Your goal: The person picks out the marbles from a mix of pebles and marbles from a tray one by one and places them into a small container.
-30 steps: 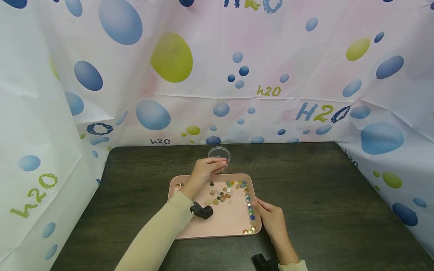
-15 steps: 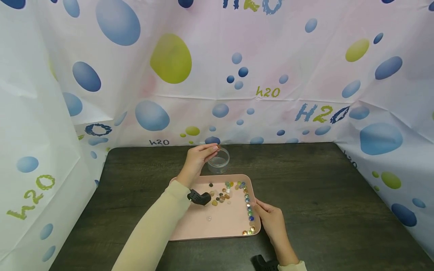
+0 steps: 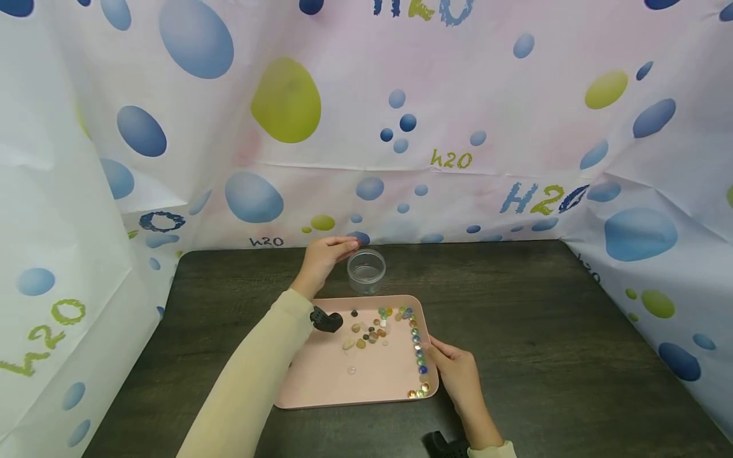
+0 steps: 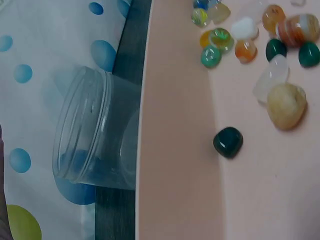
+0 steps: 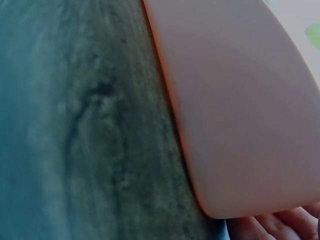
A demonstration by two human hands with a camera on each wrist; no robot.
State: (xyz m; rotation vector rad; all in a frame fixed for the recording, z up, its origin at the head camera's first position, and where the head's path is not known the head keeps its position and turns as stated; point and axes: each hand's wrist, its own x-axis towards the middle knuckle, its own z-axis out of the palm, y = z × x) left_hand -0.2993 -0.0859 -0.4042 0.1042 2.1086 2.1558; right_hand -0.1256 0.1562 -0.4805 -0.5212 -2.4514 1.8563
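My left hand (image 3: 322, 259) reaches over the back of a pink tray (image 3: 338, 388), its fingertips close together beside the left rim of a clear round jar (image 3: 366, 270). I cannot tell whether anything is between those fingertips. In the left wrist view the jar (image 4: 95, 135) stands behind the tray wall, and only a sliver of the hand shows at the left edge. My right hand (image 3: 458, 372) grips the tray's right side, thumb at the rim; its fingers (image 5: 280, 227) show against the tray edge in the right wrist view. Polished stones (image 3: 372, 334) lie loosely in the tray's upper middle.
Glass marbles (image 3: 420, 353) line the tray's right side, with more at its front right corner. A dark green stone (image 4: 228, 142) lies apart near the back wall. Behind the dark wooden table (image 3: 515, 318) hangs a white curtain (image 3: 355, 127) with blue and green dots.
My left hand has moved left and back from over the jar to beside it, uncovering the jar and part of the tray. The right hand stays on the tray's side.
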